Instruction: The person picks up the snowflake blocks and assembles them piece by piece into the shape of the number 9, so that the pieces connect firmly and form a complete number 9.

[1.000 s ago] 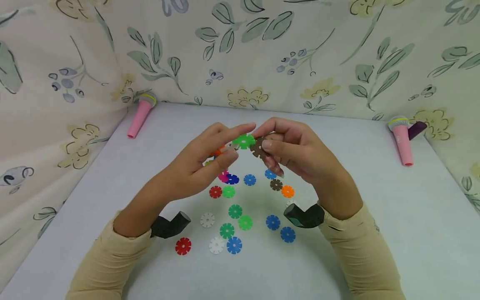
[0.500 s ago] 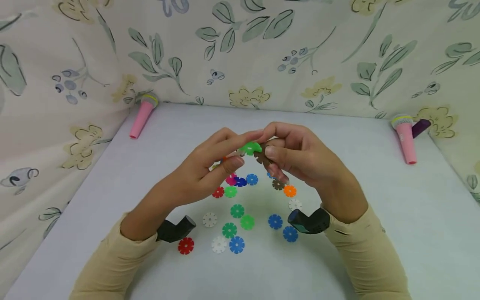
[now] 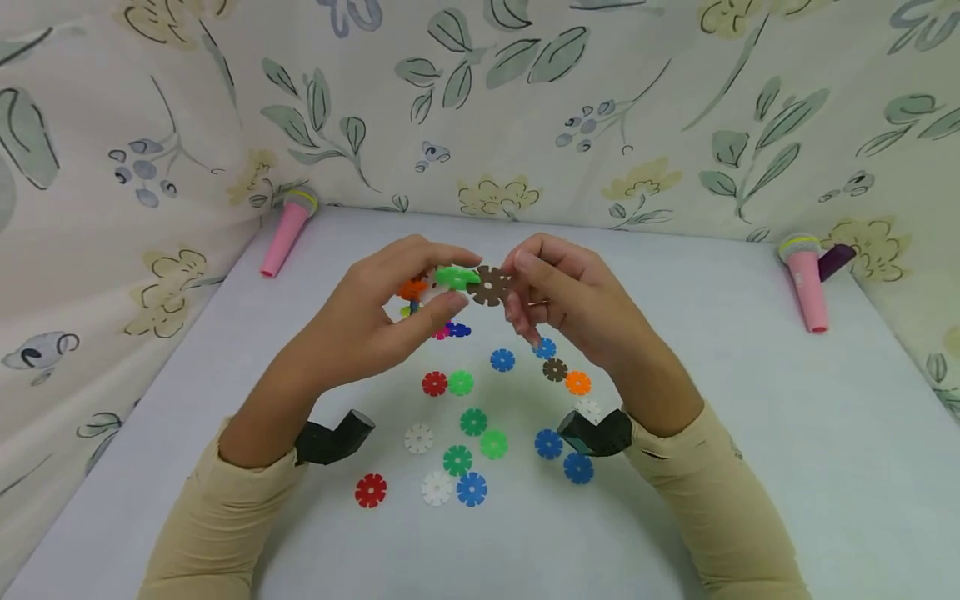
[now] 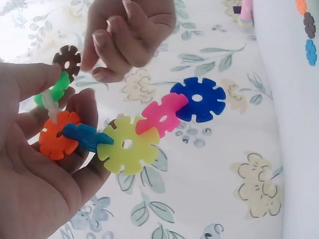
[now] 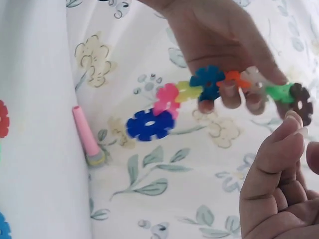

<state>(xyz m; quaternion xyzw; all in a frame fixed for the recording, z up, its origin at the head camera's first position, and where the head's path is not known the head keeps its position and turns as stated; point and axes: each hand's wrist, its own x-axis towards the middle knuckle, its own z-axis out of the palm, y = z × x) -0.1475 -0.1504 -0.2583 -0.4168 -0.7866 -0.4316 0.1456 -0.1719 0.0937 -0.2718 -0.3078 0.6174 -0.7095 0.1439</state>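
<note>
The left hand pinches a green disc joined to a notched brown disc. Whether the right hand grips it is unclear.

Both hands raised, forearms slanting inward

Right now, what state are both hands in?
Left hand: holding the multicoloured chain of notched discs.
Right hand: beside the chain's brown disc; grip unclear.
</note>
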